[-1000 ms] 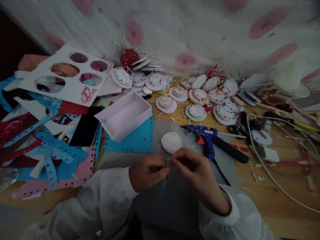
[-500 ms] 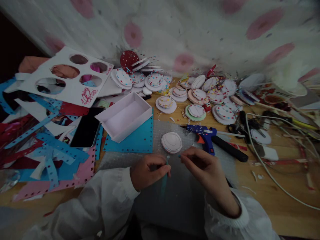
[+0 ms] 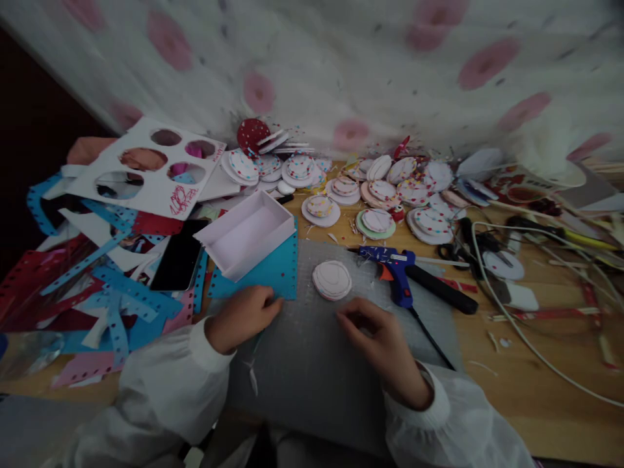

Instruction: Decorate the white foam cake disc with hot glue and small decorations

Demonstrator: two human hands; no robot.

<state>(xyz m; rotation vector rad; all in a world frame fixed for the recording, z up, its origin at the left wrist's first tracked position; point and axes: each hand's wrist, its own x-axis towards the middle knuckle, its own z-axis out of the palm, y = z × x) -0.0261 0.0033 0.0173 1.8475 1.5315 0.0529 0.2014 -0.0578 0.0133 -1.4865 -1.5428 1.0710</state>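
Note:
My left hand (image 3: 246, 316) is closed at the left edge of the grey cutting mat (image 3: 312, 396), beside the blue dotted sheet (image 3: 273, 276). From under it hangs a thin teal strip with a pale end (image 3: 252, 378), its kind unclear. My right hand (image 3: 377, 341) is over the mat with thumb and forefinger pinched together; whatever is between the tips is too small to make out. Just beyond the fingers lies a white layered paper disc (image 3: 332, 280), touched by neither hand. A blue glue gun (image 3: 400, 273) with a black handle rests to its right.
An open white box (image 3: 248, 237) sits on the blue sheet, beside a black phone (image 3: 178, 257). Paper scraps and a card with round holes (image 3: 182, 172) crowd the left. Several dotted disc stacks (image 3: 375, 221) line the back. A white cable (image 3: 507, 325) loops at right.
My left hand has moved left, away from the disc, with the teal strip. My right hand has shifted slightly left and down. The view has also shifted a little.

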